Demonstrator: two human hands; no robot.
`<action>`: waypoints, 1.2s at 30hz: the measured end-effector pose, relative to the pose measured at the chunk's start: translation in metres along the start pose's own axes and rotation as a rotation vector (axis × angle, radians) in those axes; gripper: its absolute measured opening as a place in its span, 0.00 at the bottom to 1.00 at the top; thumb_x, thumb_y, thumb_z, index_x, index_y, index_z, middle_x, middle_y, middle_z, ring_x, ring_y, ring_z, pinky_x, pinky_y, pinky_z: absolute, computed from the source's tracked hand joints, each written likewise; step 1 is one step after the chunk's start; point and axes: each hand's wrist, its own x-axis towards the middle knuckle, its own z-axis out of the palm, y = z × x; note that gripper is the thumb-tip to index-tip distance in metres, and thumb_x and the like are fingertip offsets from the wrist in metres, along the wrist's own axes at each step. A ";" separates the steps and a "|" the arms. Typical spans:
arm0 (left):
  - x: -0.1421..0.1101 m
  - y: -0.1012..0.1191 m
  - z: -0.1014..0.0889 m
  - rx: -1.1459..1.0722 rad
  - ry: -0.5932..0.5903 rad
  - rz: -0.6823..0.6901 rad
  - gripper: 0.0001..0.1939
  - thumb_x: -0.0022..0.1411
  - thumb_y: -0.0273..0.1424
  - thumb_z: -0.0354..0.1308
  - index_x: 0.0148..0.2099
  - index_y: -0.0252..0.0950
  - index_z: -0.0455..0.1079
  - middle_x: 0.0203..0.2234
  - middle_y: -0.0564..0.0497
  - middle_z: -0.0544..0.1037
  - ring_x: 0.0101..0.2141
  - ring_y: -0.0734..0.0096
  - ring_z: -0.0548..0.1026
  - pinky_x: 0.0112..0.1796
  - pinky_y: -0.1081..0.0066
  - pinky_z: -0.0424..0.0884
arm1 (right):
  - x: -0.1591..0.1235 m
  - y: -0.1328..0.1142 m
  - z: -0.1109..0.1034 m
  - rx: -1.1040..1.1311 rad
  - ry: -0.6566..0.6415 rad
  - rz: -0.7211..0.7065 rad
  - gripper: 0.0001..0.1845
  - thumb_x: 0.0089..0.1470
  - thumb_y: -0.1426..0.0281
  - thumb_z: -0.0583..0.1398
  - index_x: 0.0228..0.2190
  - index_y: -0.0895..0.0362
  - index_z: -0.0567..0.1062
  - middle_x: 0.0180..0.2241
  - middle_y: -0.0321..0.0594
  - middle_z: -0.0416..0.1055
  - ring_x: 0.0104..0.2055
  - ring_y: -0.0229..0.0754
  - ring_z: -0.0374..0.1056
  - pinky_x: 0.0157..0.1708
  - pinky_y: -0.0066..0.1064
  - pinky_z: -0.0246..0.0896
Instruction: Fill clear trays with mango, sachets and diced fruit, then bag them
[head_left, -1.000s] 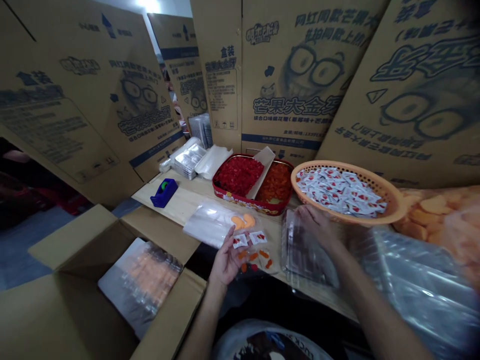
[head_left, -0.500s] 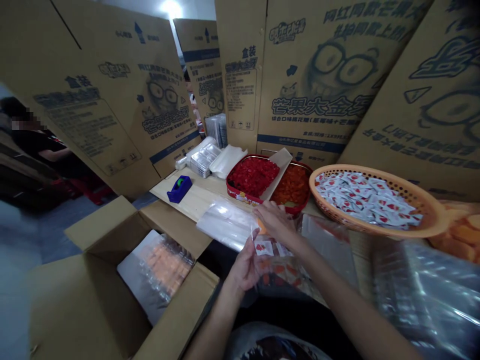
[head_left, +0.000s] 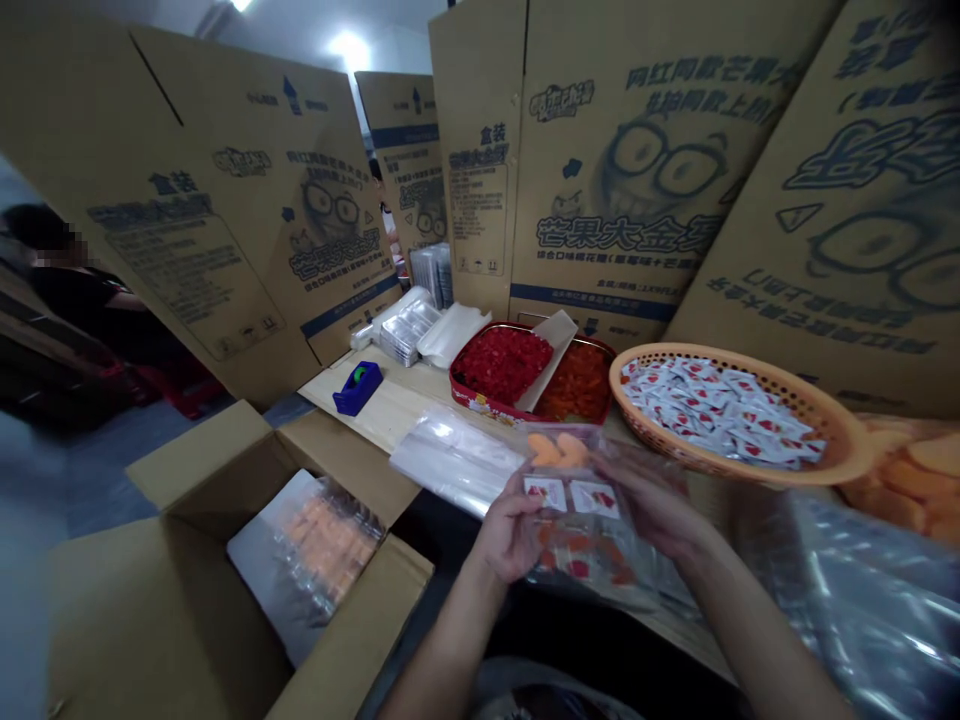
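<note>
My left hand (head_left: 510,525) and my right hand (head_left: 652,500) grip the two sides of a transparent plastic pack (head_left: 581,570), held above the table's front edge. Inside it, two white sachets with red marks (head_left: 570,497) lie side by side. Orange pieces (head_left: 553,450) sit at its far end, and smaller orange and red bits (head_left: 577,565) lie at its near end. Just past my left hand, a stack of transparent plastic bags (head_left: 454,460) lies on the table.
An orange plastic basket (head_left: 840,430) holds many sachets. Beside it is a tin tray (head_left: 480,400) of diced red and orange fruit. A blue tape dispenser (head_left: 358,388) stands on a wooden board. An open carton (head_left: 199,450) holds packs at lower left. A person (head_left: 82,285) sits far left.
The transparent pack has risen from the table into both hands, with the sachets and orange pieces inside it. My right hand has moved off the plastic tray. The view has shifted slightly.
</note>
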 end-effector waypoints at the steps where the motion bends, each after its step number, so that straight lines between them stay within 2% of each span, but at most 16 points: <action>1: 0.004 0.000 0.006 0.039 -0.011 -0.025 0.35 0.45 0.24 0.60 0.57 0.41 0.58 0.36 0.51 0.74 0.30 0.72 0.74 0.33 0.70 0.71 | -0.008 0.002 -0.007 0.147 -0.078 0.120 0.15 0.45 0.63 0.62 0.36 0.57 0.74 0.34 0.45 0.75 0.36 0.47 0.71 0.38 0.39 0.67; 2: 0.008 0.002 0.013 0.101 -0.021 -0.048 0.33 0.45 0.25 0.60 0.56 0.40 0.60 0.35 0.51 0.74 0.31 0.72 0.74 0.34 0.70 0.71 | -0.015 0.004 -0.013 0.254 -0.113 0.213 0.13 0.45 0.65 0.62 0.34 0.57 0.74 0.33 0.43 0.76 0.35 0.46 0.72 0.37 0.38 0.68; 4: 0.021 0.011 0.024 0.313 -0.021 -0.050 0.27 0.49 0.32 0.61 0.53 0.38 0.63 0.36 0.49 0.74 0.32 0.71 0.73 0.33 0.70 0.70 | -0.022 0.005 -0.021 0.410 -0.034 0.294 0.10 0.44 0.70 0.62 0.33 0.56 0.74 0.30 0.41 0.77 0.32 0.45 0.73 0.35 0.36 0.70; 5: 0.028 0.019 0.029 0.472 -0.011 -0.017 0.24 0.53 0.37 0.59 0.52 0.36 0.64 0.37 0.48 0.74 0.32 0.70 0.73 0.33 0.70 0.70 | -0.023 0.006 -0.024 0.475 0.030 0.302 0.10 0.44 0.72 0.61 0.33 0.56 0.74 0.28 0.40 0.77 0.31 0.44 0.73 0.34 0.35 0.71; 7: 0.048 0.039 0.034 0.938 0.042 0.081 0.22 0.60 0.44 0.49 0.49 0.34 0.65 0.38 0.45 0.74 0.34 0.68 0.73 0.32 0.70 0.69 | -0.021 0.005 -0.030 0.570 0.156 0.317 0.10 0.45 0.75 0.58 0.33 0.57 0.74 0.25 0.38 0.76 0.27 0.44 0.73 0.32 0.37 0.72; 9: 0.071 0.064 0.032 1.531 0.130 0.152 0.20 0.63 0.42 0.46 0.46 0.32 0.68 0.36 0.44 0.75 0.36 0.65 0.73 0.34 0.69 0.69 | -0.018 0.005 -0.035 0.621 0.222 0.309 0.11 0.46 0.77 0.55 0.33 0.57 0.74 0.23 0.37 0.75 0.24 0.43 0.73 0.31 0.38 0.73; 12: 0.101 0.096 0.018 1.819 0.192 0.127 0.10 0.57 0.32 0.57 0.38 0.30 0.71 0.37 0.39 0.74 0.43 0.58 0.70 0.42 0.63 0.67 | -0.018 0.004 -0.041 0.645 0.137 0.243 0.11 0.46 0.76 0.56 0.32 0.56 0.75 0.24 0.38 0.76 0.26 0.44 0.73 0.32 0.39 0.74; 15: 0.115 0.115 -0.006 1.969 0.142 0.061 0.12 0.60 0.34 0.55 0.44 0.33 0.69 0.44 0.43 0.72 0.45 0.64 0.70 0.45 0.59 0.67 | -0.027 0.000 -0.041 0.684 0.059 0.206 0.10 0.44 0.75 0.58 0.32 0.56 0.76 0.28 0.42 0.77 0.32 0.48 0.74 0.34 0.41 0.73; 19: 0.116 0.129 -0.039 2.130 0.066 -0.006 0.17 0.62 0.36 0.53 0.50 0.35 0.65 0.47 0.45 0.69 0.45 0.65 0.70 0.45 0.58 0.68 | -0.040 -0.008 -0.039 0.741 0.156 0.286 0.12 0.44 0.76 0.57 0.33 0.57 0.76 0.35 0.44 0.77 0.36 0.50 0.74 0.36 0.44 0.72; 23: 0.120 0.139 -0.056 2.202 0.007 -0.012 0.17 0.61 0.37 0.53 0.50 0.34 0.65 0.46 0.45 0.70 0.44 0.65 0.70 0.44 0.58 0.69 | -0.044 -0.011 -0.039 0.753 0.203 0.301 0.14 0.46 0.77 0.55 0.35 0.59 0.76 0.34 0.44 0.77 0.34 0.47 0.74 0.36 0.41 0.72; 26: 0.123 0.142 -0.060 2.198 -0.028 0.050 0.14 0.60 0.35 0.54 0.47 0.34 0.67 0.45 0.46 0.71 0.44 0.66 0.70 0.45 0.59 0.67 | -0.042 -0.008 -0.039 0.738 0.191 0.285 0.15 0.47 0.77 0.55 0.37 0.60 0.76 0.33 0.44 0.77 0.35 0.47 0.74 0.37 0.41 0.72; 31: 0.116 0.147 -0.059 2.107 -0.067 0.174 0.03 0.54 0.25 0.57 0.32 0.36 0.71 0.37 0.50 0.74 0.44 0.67 0.69 0.47 0.70 0.61 | -0.038 0.001 -0.040 0.725 0.123 0.230 0.12 0.47 0.76 0.56 0.35 0.60 0.76 0.30 0.45 0.77 0.32 0.49 0.74 0.36 0.41 0.72; 36: 0.103 0.156 -0.044 1.957 -0.054 0.280 0.05 0.56 0.31 0.55 0.31 0.37 0.72 0.33 0.50 0.76 0.39 0.67 0.69 0.42 0.72 0.61 | -0.033 -0.006 -0.036 0.819 0.189 0.144 0.13 0.47 0.77 0.57 0.36 0.61 0.76 0.32 0.45 0.77 0.34 0.49 0.74 0.37 0.43 0.72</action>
